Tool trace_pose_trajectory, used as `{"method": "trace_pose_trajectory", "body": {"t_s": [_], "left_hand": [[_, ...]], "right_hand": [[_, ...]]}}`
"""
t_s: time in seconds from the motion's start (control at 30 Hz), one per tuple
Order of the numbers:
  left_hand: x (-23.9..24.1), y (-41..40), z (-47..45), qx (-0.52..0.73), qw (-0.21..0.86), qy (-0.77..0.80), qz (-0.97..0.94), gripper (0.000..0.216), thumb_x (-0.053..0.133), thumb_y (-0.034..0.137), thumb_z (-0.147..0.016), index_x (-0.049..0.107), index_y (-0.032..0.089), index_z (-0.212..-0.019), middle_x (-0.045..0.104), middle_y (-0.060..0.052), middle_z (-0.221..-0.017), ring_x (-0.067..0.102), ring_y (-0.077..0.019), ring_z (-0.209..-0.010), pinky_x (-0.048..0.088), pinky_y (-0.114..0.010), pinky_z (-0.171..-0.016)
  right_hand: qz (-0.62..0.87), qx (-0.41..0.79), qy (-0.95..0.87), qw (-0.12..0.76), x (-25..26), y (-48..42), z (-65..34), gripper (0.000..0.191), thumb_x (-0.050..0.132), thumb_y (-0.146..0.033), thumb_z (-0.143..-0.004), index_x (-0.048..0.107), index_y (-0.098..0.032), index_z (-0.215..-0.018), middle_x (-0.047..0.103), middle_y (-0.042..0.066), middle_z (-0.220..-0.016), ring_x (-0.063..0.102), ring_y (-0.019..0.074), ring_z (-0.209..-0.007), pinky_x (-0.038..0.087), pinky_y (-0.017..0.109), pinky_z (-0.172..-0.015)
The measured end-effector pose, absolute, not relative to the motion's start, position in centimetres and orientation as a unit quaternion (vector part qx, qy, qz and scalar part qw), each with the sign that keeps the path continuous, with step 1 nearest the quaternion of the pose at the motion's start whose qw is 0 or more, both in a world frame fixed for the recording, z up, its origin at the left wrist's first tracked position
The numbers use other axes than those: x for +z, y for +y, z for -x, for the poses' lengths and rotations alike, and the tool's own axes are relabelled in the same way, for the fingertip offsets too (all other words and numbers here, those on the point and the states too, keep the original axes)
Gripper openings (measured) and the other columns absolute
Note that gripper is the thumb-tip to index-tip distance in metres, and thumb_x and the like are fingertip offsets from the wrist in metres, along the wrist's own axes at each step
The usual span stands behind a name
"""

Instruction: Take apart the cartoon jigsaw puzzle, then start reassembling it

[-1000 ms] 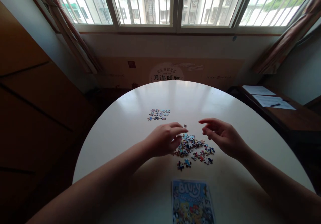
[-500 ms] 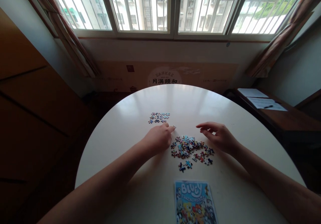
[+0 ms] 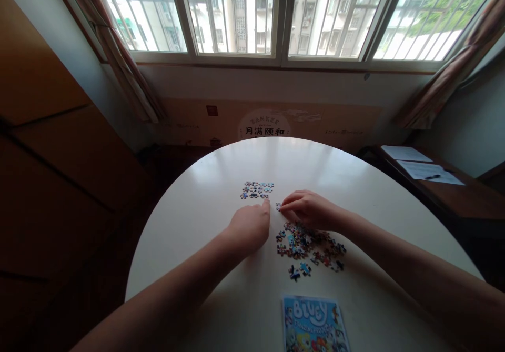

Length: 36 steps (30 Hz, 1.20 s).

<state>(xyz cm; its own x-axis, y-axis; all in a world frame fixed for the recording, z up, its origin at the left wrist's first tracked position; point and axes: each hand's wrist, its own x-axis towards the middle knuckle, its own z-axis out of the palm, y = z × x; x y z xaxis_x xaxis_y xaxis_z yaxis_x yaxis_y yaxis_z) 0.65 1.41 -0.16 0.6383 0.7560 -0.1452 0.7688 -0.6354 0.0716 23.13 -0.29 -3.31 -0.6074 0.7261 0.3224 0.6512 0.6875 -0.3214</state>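
Note:
Small jigsaw puzzle pieces (image 3: 256,189) lie in short rows on the white table, toward its far side. Just below those rows is my left hand (image 3: 250,227), its fingers curled together and fingertips near the lowest row; anything between them is hidden. My right hand (image 3: 311,210) reaches in from the right with its fingertips closed on a single puzzle piece (image 3: 278,206). Under and in front of that hand spreads a loose pile of mixed puzzle pieces (image 3: 300,242), partly covered by it. Two stray pieces (image 3: 300,271) lie nearer to me.
A blue picture card (image 3: 314,324) marked "Bluey" lies at the near side of the round white table (image 3: 189,210). Papers (image 3: 430,173) and a pen rest on a brown desk at the right. Behind are a barred window and curtains (image 3: 118,62).
My right hand has moved left, from above the pile's right side to the single piece. My left hand's fingertips have drawn away from that piece, toward the rows. The view has shifted slightly.

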Motion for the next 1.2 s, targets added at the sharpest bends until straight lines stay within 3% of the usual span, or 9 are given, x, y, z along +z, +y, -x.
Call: {"method": "trace_pose_trajectory", "body": {"t_s": [0.13,0.37,0.5,0.6,0.97,1.2], "left_hand": [[-0.1,1.8,-1.0,-0.046,0.069,0.454,-0.887,0.064,0.044,0.01,-0.085,0.039,0.009,-0.149,0.071,-0.02,-0.111,0.07,-0.0299,-0.093,0.05,-0.033,-0.071],[-0.2,2.0,-1.3,-0.042,0.068,0.468,-0.88,0.061,0.042,0.011,-0.087,0.042,0.012,-0.148,0.072,-0.018,-0.113,0.07,-0.029,-0.094,0.051,-0.032,-0.071],[-0.3,2.1,-1.3,-0.042,0.056,0.464,-0.883,0.061,0.042,0.011,-0.086,0.043,0.012,-0.147,0.073,-0.018,-0.109,0.07,-0.0277,-0.09,0.05,-0.031,-0.068],[-0.2,2.2,-1.4,-0.058,0.052,0.468,-0.88,0.062,0.041,0.011,-0.088,0.039,0.011,-0.15,0.072,-0.018,-0.109,0.07,-0.0282,-0.091,0.051,-0.031,-0.069],[0.4,2.0,-1.6,-0.096,0.054,0.497,-0.86,0.061,0.041,0.011,-0.092,0.037,0.018,-0.153,0.071,-0.016,-0.113,0.069,-0.0278,-0.095,0.052,-0.033,-0.074],[0.8,2.0,-1.5,-0.099,0.052,0.496,-0.861,0.061,0.04,0.011,-0.092,0.038,0.02,-0.152,0.071,-0.015,-0.113,0.068,-0.0288,-0.097,0.051,-0.033,-0.073]], "right_hand": [[0.385,0.076,-0.891,0.23,-3.3,0.6,-23.1,0.03,0.055,-0.011,-0.086,0.075,-0.021,-0.105,0.071,0.006,-0.103,0.064,0.0146,-0.092,0.053,0.03,-0.082],[0.387,0.07,-0.891,0.224,-3.5,1.4,-23.3,0.036,0.05,-0.007,-0.083,0.076,-0.024,-0.103,0.07,0.004,-0.104,0.062,0.0133,-0.092,0.05,0.028,-0.081],[0.395,0.063,-0.879,0.258,-4.2,1.2,-23.1,0.023,0.056,-0.02,-0.09,0.076,-0.023,-0.101,0.07,0.004,-0.101,0.061,0.0135,-0.089,0.05,0.028,-0.08],[0.411,0.041,-0.871,0.266,-4.5,1.1,-22.7,0.023,0.054,-0.024,-0.095,0.075,-0.023,-0.104,0.07,0.006,-0.103,0.06,0.015,-0.092,0.05,0.031,-0.085],[0.444,0.022,-0.855,0.267,-5.6,2.5,-22.9,0.028,0.056,-0.018,-0.093,0.074,-0.029,-0.111,0.068,0.004,-0.111,0.058,0.0183,-0.098,0.049,0.036,-0.09],[0.452,0.018,-0.851,0.266,-5.9,2.5,-23.0,0.043,0.053,-0.008,-0.089,0.07,-0.03,-0.121,0.066,0.004,-0.117,0.056,0.0195,-0.102,0.05,0.037,-0.093]]}}
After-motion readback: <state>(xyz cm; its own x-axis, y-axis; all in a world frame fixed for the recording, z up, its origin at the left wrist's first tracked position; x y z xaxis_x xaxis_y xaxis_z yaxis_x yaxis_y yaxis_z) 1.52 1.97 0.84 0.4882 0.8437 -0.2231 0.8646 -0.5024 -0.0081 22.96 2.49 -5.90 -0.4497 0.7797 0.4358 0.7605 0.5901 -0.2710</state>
